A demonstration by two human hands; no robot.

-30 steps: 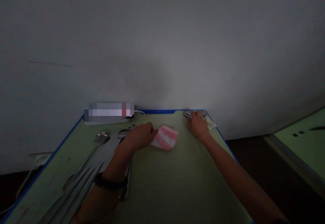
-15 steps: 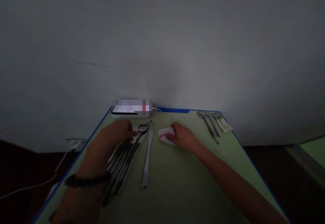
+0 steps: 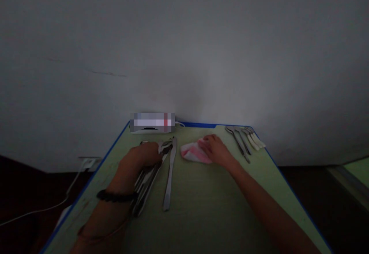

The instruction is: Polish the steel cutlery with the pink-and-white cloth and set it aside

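Observation:
My left hand [image 3: 147, 154] is curled over the upper end of a pile of metal cutlery [image 3: 148, 181] on the left of the table. Its fingertips meet near the spoon heads [image 3: 166, 145], and what they grip is hidden. Just right of the pile lies a single table knife [image 3: 170, 177], apart from the rest. Near the middle, my right hand [image 3: 215, 148] is closed on the right side of a crumpled pink-and-white cloth [image 3: 193, 152], which rests on the tabletop.
At the back right lie several spoons and forks [image 3: 238, 140], some with white handles [image 3: 254, 142]. A lit device [image 3: 151, 125] with a white cable stands at the back left against the wall. The pale table [image 3: 201, 208] has a blue edge.
My left hand has moved down and right onto the pile, its fingers closing. My right hand has shifted slightly right, and more of the cloth is spread out.

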